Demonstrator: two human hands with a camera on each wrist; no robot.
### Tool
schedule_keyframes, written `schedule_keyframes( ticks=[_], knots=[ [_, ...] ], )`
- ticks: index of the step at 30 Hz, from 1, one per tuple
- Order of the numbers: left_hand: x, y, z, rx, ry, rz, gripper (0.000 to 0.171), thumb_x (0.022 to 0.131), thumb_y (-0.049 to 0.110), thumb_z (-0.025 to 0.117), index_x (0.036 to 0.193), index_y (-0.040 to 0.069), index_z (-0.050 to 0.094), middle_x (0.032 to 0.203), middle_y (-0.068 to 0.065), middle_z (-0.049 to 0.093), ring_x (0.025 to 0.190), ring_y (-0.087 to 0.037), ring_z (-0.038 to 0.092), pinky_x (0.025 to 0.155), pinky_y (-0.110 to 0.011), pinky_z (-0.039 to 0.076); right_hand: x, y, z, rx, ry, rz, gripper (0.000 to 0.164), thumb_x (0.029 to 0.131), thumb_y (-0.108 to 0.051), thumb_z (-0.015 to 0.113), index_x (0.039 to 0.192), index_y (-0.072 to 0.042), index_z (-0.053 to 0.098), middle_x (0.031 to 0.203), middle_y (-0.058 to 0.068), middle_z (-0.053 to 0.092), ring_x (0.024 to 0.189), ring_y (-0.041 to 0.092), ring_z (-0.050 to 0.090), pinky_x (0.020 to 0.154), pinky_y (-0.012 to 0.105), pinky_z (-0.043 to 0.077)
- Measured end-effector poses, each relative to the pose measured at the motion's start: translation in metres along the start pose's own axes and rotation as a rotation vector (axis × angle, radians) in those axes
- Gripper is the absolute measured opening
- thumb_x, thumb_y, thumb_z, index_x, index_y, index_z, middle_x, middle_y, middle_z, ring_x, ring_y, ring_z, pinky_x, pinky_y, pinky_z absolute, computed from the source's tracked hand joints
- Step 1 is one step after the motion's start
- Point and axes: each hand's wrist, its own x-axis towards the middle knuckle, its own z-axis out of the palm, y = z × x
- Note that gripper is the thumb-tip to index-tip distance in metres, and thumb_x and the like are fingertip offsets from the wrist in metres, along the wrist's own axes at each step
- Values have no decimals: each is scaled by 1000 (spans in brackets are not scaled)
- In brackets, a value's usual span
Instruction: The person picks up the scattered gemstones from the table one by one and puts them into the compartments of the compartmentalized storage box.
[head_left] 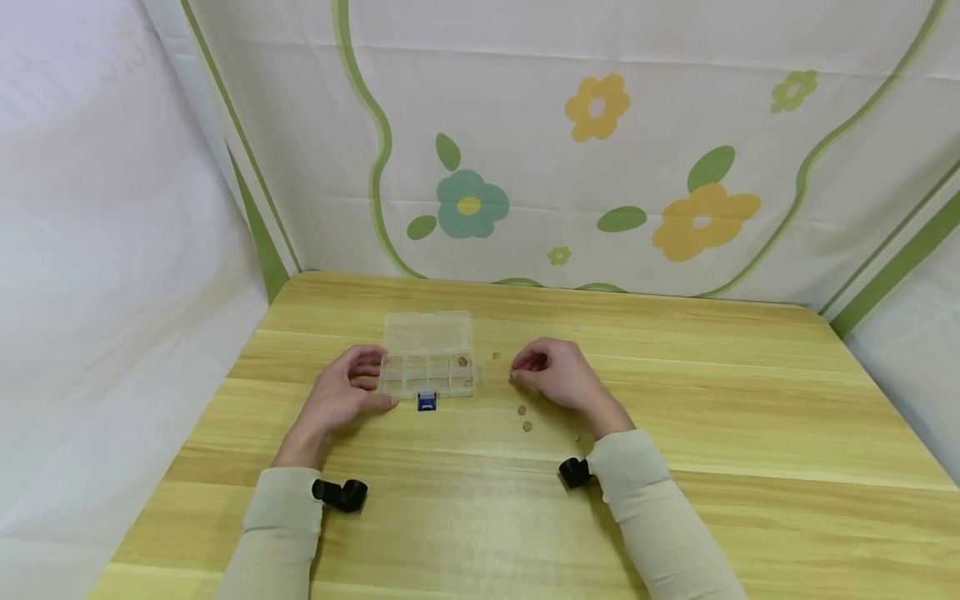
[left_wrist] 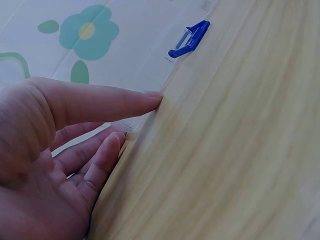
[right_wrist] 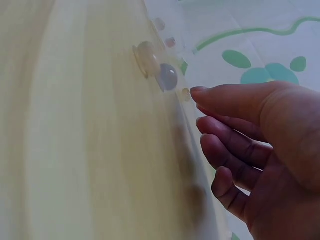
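A clear plastic compartment box [head_left: 415, 395] lies on the table with its lid [head_left: 427, 332] folded back and a blue latch [head_left: 427, 402] at the front. My left hand [head_left: 347, 392] holds its left end, thumb along the front edge and fingers at the side. Small round domed pieces [head_left: 462, 362] sit in the right-hand compartments. To the right of the box, my right hand [head_left: 558, 372] is low over the table, thumb and index fingertips together; I cannot tell whether a piece is between them. Just beyond those fingertips a small yellowish piece [right_wrist: 186, 94] shows in the right wrist view.
Two round pieces [head_left: 527, 426] lie in front of my right hand. Another piece [head_left: 496, 356] rests between box and hand, one [head_left: 577, 327] farther back, one [head_left: 577, 437] near the right wrist. A flowered cloth [head_left: 525, 167] hangs behind the wooden table [head_left: 465, 517].
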Motion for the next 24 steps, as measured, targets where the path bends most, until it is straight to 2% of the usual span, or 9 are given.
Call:
schedule_keyframes(
  ticks=[8,17,24],
  knots=[
    [1,2,0,11,1,-17,81,81,3,92,152,7,54,150,-20,59,132,-34,57,110,-44,50,15,-2,6,-5,-5,10,15,98,-20,81,110,-12,79,105,4,74,94,19,66,84,35,56],
    [0,1,0,5,-1,-5,83,81,2,92,153,6,53,151,-22,58,133,-36,57,112,-51,49,27,-5,10,-25,15,21,17,98,-21,81,111,-11,79,106,6,74,95,21,67,86,37,56],
    [0,0,1,5,0,-8,83,81,3,92,154,6,52,152,-21,57,133,-36,56,112,-51,49,33,-7,14,-64,19,24,16,98,-21,81,110,-11,79,104,5,74,94,21,66,86,38,56]
  ],
)
